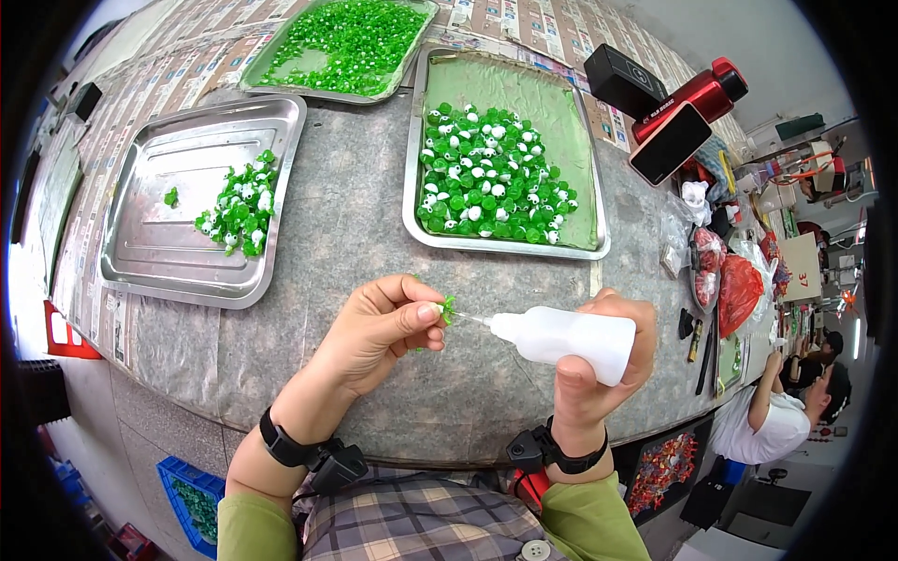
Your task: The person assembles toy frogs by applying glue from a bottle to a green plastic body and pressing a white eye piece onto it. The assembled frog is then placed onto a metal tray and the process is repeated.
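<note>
White squeeze bottle (578,340) in right fingers (644,335), pale lettering (673,104) on red flask (702,95)

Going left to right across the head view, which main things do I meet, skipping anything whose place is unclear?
Silver tray with a few green-and-white pieces → left hand → small green piece → white squeeze bottle → black phone → red plastic bag.

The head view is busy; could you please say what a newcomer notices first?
Probably the white bottle in the right hand, its tip pointed at a small green piece in the left hand. Next, perhaps, the tray of green-and-white beads beyond the hands, then the red flask at upper right.
</note>
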The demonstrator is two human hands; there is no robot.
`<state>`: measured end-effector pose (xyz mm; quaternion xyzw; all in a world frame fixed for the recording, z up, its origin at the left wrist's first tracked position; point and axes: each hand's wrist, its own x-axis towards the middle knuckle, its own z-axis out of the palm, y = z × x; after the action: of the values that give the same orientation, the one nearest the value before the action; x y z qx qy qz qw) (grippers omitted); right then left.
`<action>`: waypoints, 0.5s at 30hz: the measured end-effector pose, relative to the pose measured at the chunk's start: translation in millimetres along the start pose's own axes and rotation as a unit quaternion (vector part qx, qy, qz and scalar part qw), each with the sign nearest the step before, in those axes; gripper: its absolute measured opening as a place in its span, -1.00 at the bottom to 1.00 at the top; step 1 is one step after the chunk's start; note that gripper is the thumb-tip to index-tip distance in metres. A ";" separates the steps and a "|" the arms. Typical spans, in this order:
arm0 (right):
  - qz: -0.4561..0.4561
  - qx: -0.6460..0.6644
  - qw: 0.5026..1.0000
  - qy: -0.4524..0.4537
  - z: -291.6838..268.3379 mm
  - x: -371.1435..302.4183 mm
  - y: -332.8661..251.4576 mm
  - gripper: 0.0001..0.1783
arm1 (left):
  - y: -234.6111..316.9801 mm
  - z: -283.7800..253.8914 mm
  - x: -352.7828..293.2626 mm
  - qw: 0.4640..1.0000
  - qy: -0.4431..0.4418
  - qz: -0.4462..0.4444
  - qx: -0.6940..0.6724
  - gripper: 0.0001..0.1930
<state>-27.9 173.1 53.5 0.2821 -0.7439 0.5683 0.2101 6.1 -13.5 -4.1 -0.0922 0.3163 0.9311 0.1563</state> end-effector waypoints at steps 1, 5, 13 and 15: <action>0.000 0.000 1.000 0.000 -0.1 -0.2 -0.1 -0.48 | 0.1 0.1 0.0 1.000 0.000 -0.001 0.000 -0.89; 0.015 -0.003 1.000 -0.001 0.2 0.1 -1.3 -0.48 | 0.3 -0.3 -0.1 1.000 0.000 0.000 0.000 -0.89; 0.028 0.012 0.999 0.036 0.3 0.3 1.0 -0.47 | 0.3 -0.9 0.4 1.000 -0.011 -0.005 0.000 -0.90; 0.031 -0.003 0.999 0.029 0.4 0.2 0.8 -0.48 | 0.3 -1.0 0.4 1.000 -0.012 -0.005 0.001 -0.90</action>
<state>-28.6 172.8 53.0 0.2420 -0.7476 0.5800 0.2150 5.7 -14.3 -4.8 -0.0825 0.3148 0.9311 0.1650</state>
